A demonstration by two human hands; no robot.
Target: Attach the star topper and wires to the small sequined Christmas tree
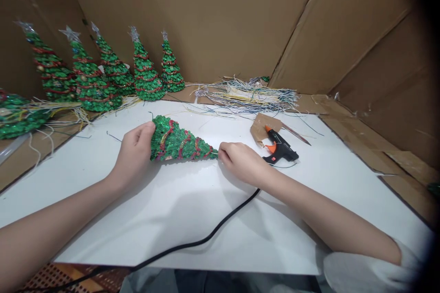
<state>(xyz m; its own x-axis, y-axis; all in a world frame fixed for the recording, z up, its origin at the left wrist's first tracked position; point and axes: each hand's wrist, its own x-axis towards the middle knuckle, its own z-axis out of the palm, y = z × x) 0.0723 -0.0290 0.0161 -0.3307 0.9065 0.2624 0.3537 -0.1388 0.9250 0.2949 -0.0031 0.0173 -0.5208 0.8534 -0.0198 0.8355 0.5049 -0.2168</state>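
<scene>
A small green glittery Christmas tree with red garland lies sideways above the white board, its tip to the right. Around its wide base my left hand is closed, with the thumb on top. My right hand pinches at the narrow tip, where a thin pale wire shows; the fingertips hide the rest of it. No star shows on this tree. Just beyond my right hand lies a black and orange glue gun, its nozzle on a piece of brown cardboard.
Several finished-looking trees with clear stars stand at the back left. A heap of thin wires lies along the back edge. A black cord crosses the white board. Cardboard walls enclose the workspace.
</scene>
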